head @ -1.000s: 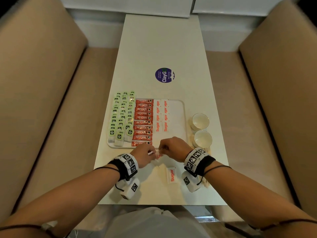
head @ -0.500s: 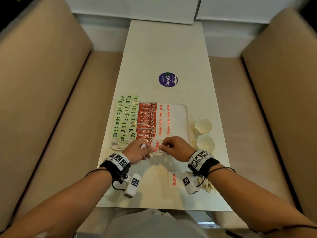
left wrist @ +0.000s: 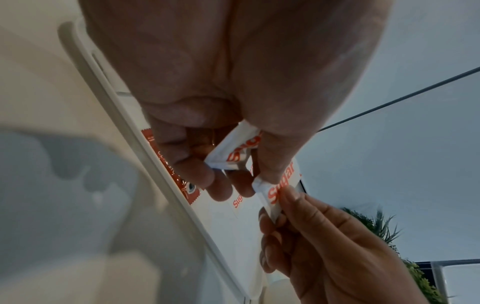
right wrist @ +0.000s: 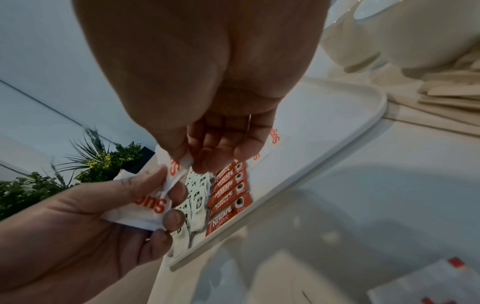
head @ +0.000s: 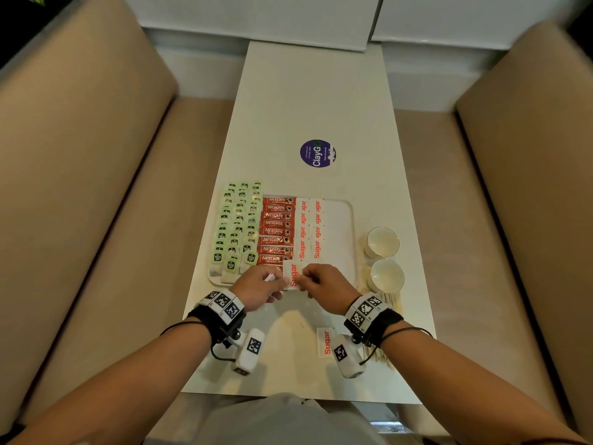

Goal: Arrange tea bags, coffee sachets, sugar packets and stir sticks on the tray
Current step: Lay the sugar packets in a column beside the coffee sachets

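- Two white ceramic cups (head: 383,241) are standing just right of the white rectangular tray (head: 349,226); a heap of pale wooden stir sticks (head: 390,300) is lying beside the nearer cup, partly under the right wrist, and a purple round sticker (head: 317,153) is sitting farther up the white table (head: 314,101).
- Green tea bags (head: 239,220), red coffee sachets (head: 277,224) and white sugar packets (head: 309,226) are filling the tray's left and middle.
- The left hand (head: 261,289) is gripping a small bunch of sugar packets, while the right hand (head: 324,284) is pinching one white red-lettered sugar packet (head: 293,274) over the tray's near edge.
- Since a second ago, both hands have been rising toward the tray, and the packet's lettering is now facing up.
- A loose sugar packet (head: 324,342) on the table is being partly covered by the right wrist camera.
- The number of packets in the left hand is hard to make out.
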### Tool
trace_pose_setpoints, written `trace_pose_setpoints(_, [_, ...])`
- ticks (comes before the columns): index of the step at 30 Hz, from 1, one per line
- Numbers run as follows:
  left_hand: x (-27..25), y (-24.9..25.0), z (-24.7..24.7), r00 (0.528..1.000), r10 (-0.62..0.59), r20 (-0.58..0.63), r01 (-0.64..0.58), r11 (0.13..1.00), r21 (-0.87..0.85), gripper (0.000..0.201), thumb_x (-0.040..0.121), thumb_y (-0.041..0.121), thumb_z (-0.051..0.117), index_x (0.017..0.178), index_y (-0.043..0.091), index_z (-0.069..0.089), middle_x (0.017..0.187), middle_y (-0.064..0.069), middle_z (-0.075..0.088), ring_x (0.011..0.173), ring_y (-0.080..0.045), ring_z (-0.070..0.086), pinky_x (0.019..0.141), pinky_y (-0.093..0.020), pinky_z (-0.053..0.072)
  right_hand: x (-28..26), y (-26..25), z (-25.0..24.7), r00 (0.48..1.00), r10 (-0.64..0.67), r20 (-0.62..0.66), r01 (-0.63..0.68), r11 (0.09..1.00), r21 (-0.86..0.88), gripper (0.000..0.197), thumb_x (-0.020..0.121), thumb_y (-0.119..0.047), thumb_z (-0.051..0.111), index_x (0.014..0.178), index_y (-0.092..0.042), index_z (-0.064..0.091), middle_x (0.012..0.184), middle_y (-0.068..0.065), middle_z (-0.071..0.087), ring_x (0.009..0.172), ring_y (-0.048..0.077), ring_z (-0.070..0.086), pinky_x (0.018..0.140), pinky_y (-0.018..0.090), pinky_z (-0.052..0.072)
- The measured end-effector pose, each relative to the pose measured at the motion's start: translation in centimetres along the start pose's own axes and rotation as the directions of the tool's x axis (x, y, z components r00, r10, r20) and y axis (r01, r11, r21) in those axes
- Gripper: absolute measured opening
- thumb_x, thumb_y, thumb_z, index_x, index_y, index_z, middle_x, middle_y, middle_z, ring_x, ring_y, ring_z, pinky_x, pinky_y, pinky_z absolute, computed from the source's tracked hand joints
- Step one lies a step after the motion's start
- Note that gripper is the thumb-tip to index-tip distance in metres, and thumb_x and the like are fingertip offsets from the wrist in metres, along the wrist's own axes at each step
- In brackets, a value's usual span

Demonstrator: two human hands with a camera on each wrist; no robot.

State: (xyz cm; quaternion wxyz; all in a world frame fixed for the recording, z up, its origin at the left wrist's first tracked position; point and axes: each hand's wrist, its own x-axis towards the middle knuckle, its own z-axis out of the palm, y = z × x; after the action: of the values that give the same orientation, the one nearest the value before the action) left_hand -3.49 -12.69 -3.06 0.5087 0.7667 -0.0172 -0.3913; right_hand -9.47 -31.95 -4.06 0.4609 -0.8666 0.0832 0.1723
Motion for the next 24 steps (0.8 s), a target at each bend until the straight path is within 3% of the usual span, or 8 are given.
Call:
trace_pose_setpoints(3, [0.3,0.0,0.0,1.000,-0.015,-0.005,0.015,1.000,0.018,0.012,0.093,0.020,0.070,0.083,0.014,0.070,0.080,-0.001,0.071,0.068,-0.016,0.068,0.063,-0.027,0.051,0.0,0.2,0.0,1.000,0.016,0.016,-0.016,1.000,-0.012,0.031,0.102,-0.034,0.056,0.084,-0.012,0.067,0.076,0.004,0.070,0.069,0.018,0.064,0.064,0.023,0.048])
trace_pose_setpoints(9, [0.7,-0.1,0.2,0.998,-0.042,0.038,0.039,0.996,0.075,0.015,0.095,0.021,0.068,0.082,0.014,0.070,0.082,-0.002,0.070,0.068,-0.015,0.068,0.065,-0.027,0.053,0.3,0.8,-0.3,0.998,0.066,0.021,-0.066,0.998,-0.012,0.028,0.099,-0.033,0.061,0.082,-0.013,0.070,0.069,-0.003,0.066,0.061,0.009,0.056,0.063,0.025,0.047])
trace_pose_setpoints(14, [1.2,0.4,0.0,0.996,-0.078,0.053,0.073,0.993,0.091,0.007,0.096,0.018,0.064,0.095,0.015,0.071,0.094,-0.007,0.074,0.072,-0.016,0.068,0.067,-0.027,0.054,1.1,1.4,-0.6,0.995,0.097,0.012,-0.097,0.995,-0.028,0.028,0.097,-0.034,0.062,0.081,-0.012,0.069,0.079,0.004,0.071,0.066,0.015,0.060,0.067,0.033,0.053])
trace_pose_setpoints(18, [1.9,0.4,-0.8,0.993,-0.116,0.032,0.113,0.990,0.087,0.020,0.094,0.009,0.063,0.110,0.018,0.071,0.092,-0.012,0.073,0.077,-0.019,0.068,0.072,-0.028,0.058,2.3,2.1,-1.1,0.988,0.151,-0.018,-0.152,0.988,-0.012,0.032,0.098,-0.030,0.061,0.079,-0.005,0.067,0.081,0.007,0.072,0.066,0.015,0.057,0.070,0.035,0.053])
trace_pose_setpoints(21, [2.5,0.3,-1.4,0.988,-0.155,0.017,0.154,0.987,0.054,0.028,0.092,0.000,0.057,0.112,0.014,0.070,0.085,-0.014,0.069,0.076,-0.022,0.065,0.077,-0.032,0.060,3.2,2.7,-1.3,0.981,0.189,-0.034,-0.190,0.981,-0.034,0.030,0.098,-0.028,0.061,0.073,-0.013,0.064,0.094,0.004,0.073,0.072,0.012,0.061,0.068,0.029,0.051])
trace_pose_setpoints(24, [2.8,0.1,-1.7,0.984,-0.177,0.022,0.176,0.983,0.051,0.031,0.091,-0.002,0.054,0.112,0.011,0.072,0.087,-0.016,0.069,0.075,-0.023,0.064,0.079,-0.037,0.061,4.2,3.1,-1.1,0.970,0.242,-0.020,-0.243,0.966,-0.083,0.023,0.098,-0.028,0.061,0.078,-0.021,0.066,0.108,0.001,0.073,0.084,0.014,0.066,0.073,0.025,0.052])
